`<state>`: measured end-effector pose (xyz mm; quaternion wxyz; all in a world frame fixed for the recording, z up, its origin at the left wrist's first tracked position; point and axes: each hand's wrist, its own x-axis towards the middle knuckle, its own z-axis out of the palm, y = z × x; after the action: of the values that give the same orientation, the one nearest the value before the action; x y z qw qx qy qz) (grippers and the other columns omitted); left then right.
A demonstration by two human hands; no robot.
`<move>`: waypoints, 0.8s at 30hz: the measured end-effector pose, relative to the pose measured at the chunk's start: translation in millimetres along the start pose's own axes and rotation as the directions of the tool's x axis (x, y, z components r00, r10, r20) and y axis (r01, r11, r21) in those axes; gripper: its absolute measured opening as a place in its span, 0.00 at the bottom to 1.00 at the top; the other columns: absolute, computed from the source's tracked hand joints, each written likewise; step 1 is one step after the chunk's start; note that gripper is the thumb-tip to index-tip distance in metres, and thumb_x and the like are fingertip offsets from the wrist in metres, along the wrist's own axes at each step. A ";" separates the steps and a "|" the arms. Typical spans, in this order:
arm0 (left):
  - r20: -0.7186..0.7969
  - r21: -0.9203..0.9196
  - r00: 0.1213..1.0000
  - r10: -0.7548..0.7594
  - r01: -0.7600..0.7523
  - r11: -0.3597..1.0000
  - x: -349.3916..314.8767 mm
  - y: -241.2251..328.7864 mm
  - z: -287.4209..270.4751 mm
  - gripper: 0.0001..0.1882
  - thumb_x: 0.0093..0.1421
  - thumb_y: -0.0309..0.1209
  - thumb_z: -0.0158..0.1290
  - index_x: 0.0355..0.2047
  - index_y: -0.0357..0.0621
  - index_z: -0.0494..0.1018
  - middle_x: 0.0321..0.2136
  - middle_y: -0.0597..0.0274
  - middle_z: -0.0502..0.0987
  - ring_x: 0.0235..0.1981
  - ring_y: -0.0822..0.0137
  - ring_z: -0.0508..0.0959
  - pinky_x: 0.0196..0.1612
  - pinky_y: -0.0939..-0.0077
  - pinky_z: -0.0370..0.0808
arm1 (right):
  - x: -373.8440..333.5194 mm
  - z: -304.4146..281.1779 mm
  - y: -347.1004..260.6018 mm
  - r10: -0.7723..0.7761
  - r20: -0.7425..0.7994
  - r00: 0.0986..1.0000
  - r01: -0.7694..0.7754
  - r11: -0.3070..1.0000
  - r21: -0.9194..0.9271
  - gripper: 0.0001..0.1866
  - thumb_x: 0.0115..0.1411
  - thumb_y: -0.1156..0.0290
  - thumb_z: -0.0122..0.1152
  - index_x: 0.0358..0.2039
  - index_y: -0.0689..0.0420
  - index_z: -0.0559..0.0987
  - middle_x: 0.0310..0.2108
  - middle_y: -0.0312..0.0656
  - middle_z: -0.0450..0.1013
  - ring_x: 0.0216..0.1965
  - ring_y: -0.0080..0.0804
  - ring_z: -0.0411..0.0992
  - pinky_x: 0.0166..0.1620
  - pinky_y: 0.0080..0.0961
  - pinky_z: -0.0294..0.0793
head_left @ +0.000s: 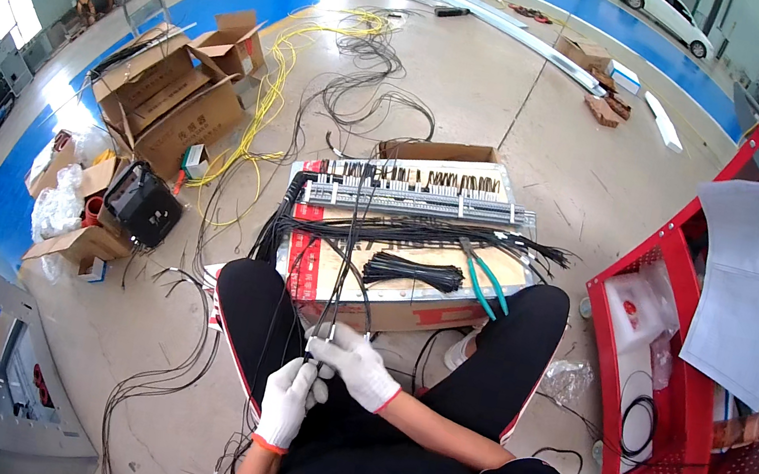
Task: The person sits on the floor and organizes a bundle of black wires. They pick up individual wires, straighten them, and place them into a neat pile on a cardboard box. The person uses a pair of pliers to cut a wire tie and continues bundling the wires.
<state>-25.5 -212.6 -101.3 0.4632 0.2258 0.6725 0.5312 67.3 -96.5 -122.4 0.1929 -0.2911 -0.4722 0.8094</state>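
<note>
My left hand (284, 405), in a white glove with an orange cuff, is closed on the black wires (342, 276) in front of my lap. Just above it my right hand (361, 372), also gloved, pinches the same wires, which carry small white sleeves. From there the wires run up to a long grey terminal strip (420, 206) on a wooden-topped box (313, 271). A thick bundle of black wires (381, 230) lies along the strip. Nearer me are a tied bundle of thin black strands (413, 272) and green-handled pliers (485, 281). My fingers hide the wire ends.
Open cardboard boxes (174, 104) and a black speaker-like case (142, 203) stand at left. Yellow cable (271, 86) and loose black wires (145, 384) trail over the floor. A red metal cabinet (624, 316) holding papers (746, 287) stands at right.
</note>
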 end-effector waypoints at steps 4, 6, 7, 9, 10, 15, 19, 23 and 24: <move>-0.086 -0.015 0.995 0.045 -0.047 0.999 -7.4 3.4 2.1 0.15 0.72 0.35 0.42 0.35 0.41 0.76 0.17 0.73 0.70 0.15 0.84 0.59 0.19 0.85 0.54 | 16.7 -11.1 7.5 -0.091 0.076 0.993 0.055 0.921 0.385 0.07 0.62 0.71 0.58 0.38 0.58 0.75 0.32 0.36 0.74 0.33 0.23 0.71 0.39 0.22 0.68; -0.089 -0.086 0.996 -0.011 0.003 0.996 -10.5 5.4 -7.0 0.15 0.71 0.34 0.42 0.33 0.40 0.75 0.15 0.73 0.66 0.14 0.82 0.58 0.18 0.84 0.53 | 30.5 -24.3 -18.6 -0.153 0.272 0.950 -0.094 0.691 0.717 0.02 0.62 0.76 0.55 0.34 0.59 0.75 0.32 0.38 0.75 0.36 0.29 0.73 0.42 0.27 0.72; -0.077 -0.112 0.996 -0.035 0.026 0.993 -11.8 5.4 -16.3 0.15 0.71 0.34 0.42 0.33 0.40 0.74 0.15 0.74 0.65 0.14 0.82 0.58 0.18 0.84 0.53 | 40.1 -32.1 -36.5 -0.202 0.297 0.933 -0.133 0.574 0.808 0.05 0.64 0.74 0.54 0.38 0.61 0.75 0.34 0.39 0.76 0.38 0.31 0.74 0.45 0.31 0.73; -0.080 -0.117 0.995 -0.056 0.046 0.992 -19.6 4.5 -26.9 0.14 0.71 0.34 0.43 0.32 0.39 0.73 0.14 0.74 0.62 0.13 0.81 0.56 0.18 0.83 0.52 | 82.1 -58.7 -68.5 -0.023 0.056 0.998 -0.042 0.408 0.912 0.08 0.68 0.71 0.50 0.42 0.60 0.76 0.35 0.39 0.76 0.34 0.30 0.76 0.41 0.27 0.79; -0.085 -0.070 0.995 -0.043 0.037 0.997 -24.9 4.6 -29.6 0.14 0.71 0.34 0.44 0.33 0.39 0.73 0.14 0.74 0.62 0.14 0.81 0.56 0.18 0.83 0.51 | 113.7 -85.8 -77.0 -0.098 0.069 0.993 -0.010 0.503 0.864 0.08 0.68 0.71 0.51 0.42 0.59 0.76 0.34 0.38 0.77 0.32 0.27 0.75 0.35 0.22 0.80; -0.006 -0.138 0.999 -0.037 0.036 0.990 -25.6 3.5 -23.0 0.13 0.70 0.34 0.45 0.33 0.39 0.73 0.15 0.73 0.64 0.15 0.81 0.59 0.19 0.83 0.53 | 194.2 -134.7 -123.6 -0.096 0.096 0.991 -0.020 0.596 0.803 0.07 0.69 0.69 0.52 0.39 0.58 0.76 0.27 0.31 0.73 0.21 0.17 0.66 0.24 0.15 0.71; -0.174 -0.010 0.985 -0.004 0.002 1.000 -44.2 12.2 -30.2 0.13 0.70 0.32 0.44 0.31 0.38 0.73 0.16 0.71 0.66 0.17 0.81 0.61 0.20 0.82 0.55 | 141.5 -102.3 -210.3 -0.512 0.166 0.843 0.190 0.572 0.798 0.08 0.70 0.70 0.49 0.36 0.59 0.75 0.21 0.26 0.67 0.18 0.11 0.58 0.20 0.12 0.58; -0.121 -0.019 0.988 -0.095 0.093 0.995 -51.1 -23.9 -40.9 0.14 0.70 0.34 0.44 0.32 0.40 0.73 0.16 0.73 0.65 0.16 0.81 0.61 0.20 0.83 0.55 | 159.2 -185.3 -247.5 -0.395 -0.152 0.906 0.420 0.794 0.440 0.09 0.69 0.69 0.50 0.40 0.60 0.77 0.14 0.25 0.56 0.14 0.13 0.54 0.16 0.14 0.53; -0.155 -0.039 0.980 -0.128 0.124 0.992 -52.5 -28.8 -41.1 0.14 0.70 0.34 0.44 0.31 0.41 0.73 0.14 0.72 0.65 0.14 0.81 0.59 0.17 0.83 0.53 | 180.4 -212.9 -235.5 -0.294 -0.270 0.917 0.385 0.830 0.404 0.09 0.66 0.71 0.51 0.36 0.59 0.79 0.15 0.27 0.59 0.13 0.13 0.55 0.16 0.14 0.52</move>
<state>-30.9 -284.8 -107.6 0.4446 0.1334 0.7122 0.5266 78.8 261.2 -50.0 0.4417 -0.2280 -0.2956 0.8158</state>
